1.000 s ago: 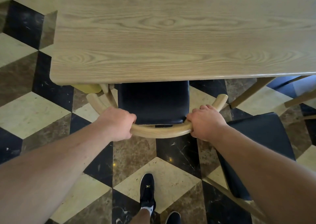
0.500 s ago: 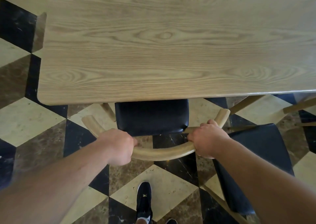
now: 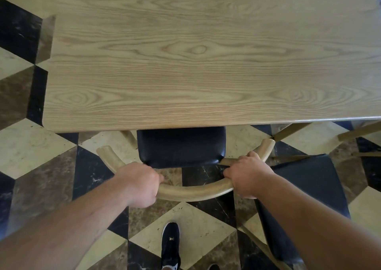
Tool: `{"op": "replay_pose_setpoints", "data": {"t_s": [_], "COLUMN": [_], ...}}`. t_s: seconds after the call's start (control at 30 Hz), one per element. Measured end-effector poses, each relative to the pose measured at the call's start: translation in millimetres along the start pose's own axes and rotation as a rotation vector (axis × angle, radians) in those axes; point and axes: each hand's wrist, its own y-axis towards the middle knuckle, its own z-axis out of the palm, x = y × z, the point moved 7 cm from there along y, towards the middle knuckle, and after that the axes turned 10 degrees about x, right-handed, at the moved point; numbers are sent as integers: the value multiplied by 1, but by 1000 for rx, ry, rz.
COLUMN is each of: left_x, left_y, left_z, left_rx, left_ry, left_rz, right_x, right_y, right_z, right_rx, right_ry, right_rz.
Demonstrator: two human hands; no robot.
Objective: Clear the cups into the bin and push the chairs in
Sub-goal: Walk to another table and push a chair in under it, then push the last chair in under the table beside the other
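Both hands are on the chair by its curved wooden back rail. The left hand grips the rail left of its middle and the right hand grips it toward the right end, the fingers of each curled round the wood with their tips hidden beneath. The chair's dark seat lies partly under the near edge of the desk, while the rail's two forward-curving ends stop short of that edge. No cup or bin shows in this view, so pushing in the chairs looks like the step in hand. The likeliest trouble is a skewed push: the hands sit unevenly about the rail's middle, and a harder shove from one side could swing the seat into the pale wooden leg just left of it, whose owner I cannot tell. The rail ends may also knock the desk edge if they ride at its height, which cannot be judged from above, and knuckles could be caught there on a deep push. To the right a second chair stands just beside the right forearm, and a wooden bar runs from it toward the first seat's near corner — legs could tangle there. On the glossy tiled floor the chair may slide faster than meant and bang the desk.
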Motion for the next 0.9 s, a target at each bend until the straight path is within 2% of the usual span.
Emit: {"op": "replay_pose_setpoints", "data": {"t_s": [0.23,0.37,0.47,0.53,0.6,0.7,0.8,0.9], "left_x": [1,-5,-22,-45,-93,-186,-289,-385], "left_y": [-3,-14,-28,-39,-50,-56,-39,-12], "left_z": [2,-7,-6,0,0,-20,-44,-48], "left_rx": [11,-73,-222,-359,-520,-687,-740,-691], "left_ry": [-44,-24,-10,-118,-235,-209,-130,-201], "left_rz": [-76,-180,-333,-359,-233,-53,52,153], "right_x": [0,3,11,15,15,-12,-61,-110], "right_y": [-1,-9,-25,-41,-68,-113,-159,-203], "right_z": [1,-5,3,14,34,79,152,235], "right_rx": [-15,-68,-239,-403,-555,-677,-651,-590], "right_ry": [23,12,67,169,265,345,430,453], "right_rz": [-9,50,110,96,21,-7,62,143]}}
